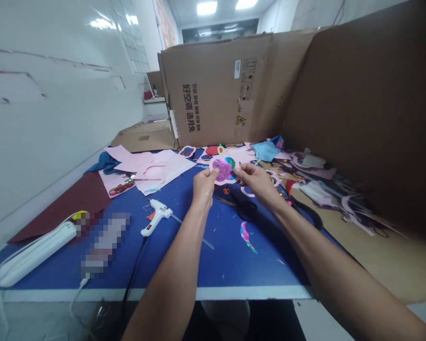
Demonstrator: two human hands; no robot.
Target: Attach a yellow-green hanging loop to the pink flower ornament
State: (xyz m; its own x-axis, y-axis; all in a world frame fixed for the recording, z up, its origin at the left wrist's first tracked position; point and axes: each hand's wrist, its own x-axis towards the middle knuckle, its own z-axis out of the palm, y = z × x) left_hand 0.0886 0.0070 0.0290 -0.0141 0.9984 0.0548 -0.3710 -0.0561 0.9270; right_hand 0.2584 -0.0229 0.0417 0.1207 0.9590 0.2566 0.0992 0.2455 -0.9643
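We hold the round paper cut-out [224, 169] between both hands, raised above the blue counter [199, 270], toward its far half. The left hand [204, 184] is clamped on the left edge, with the thumb and fingers pinched together on the rim. The right hand [254, 182] is clamped on the opposite edge in the same manner. The two hands stand apart and are joined only through the piece.

For a thin piece of this kind, we apply light, opposed pressure at the rim only, since paper creases readily under a pull. We leave the centre uncovered so that its face remains open to inspection.

The cut-out has a pale pink border around a magenta and violet disc, with a green and blue patch at its upper right. Whether these colours are layered or printed cannot be determined from this view.

Black-handled scissors [239, 208] lie on the counter just below the right hand. A white hot glue gun [156, 215] with a black cord lies to the left of them, below the left hand. A small curved pink and green paper scrap [246, 237] lies nearer the front edge. Sheets of pink paper [156, 170] lie further left, and a mixed pile of paper offcuts [315, 175] lies to the right.
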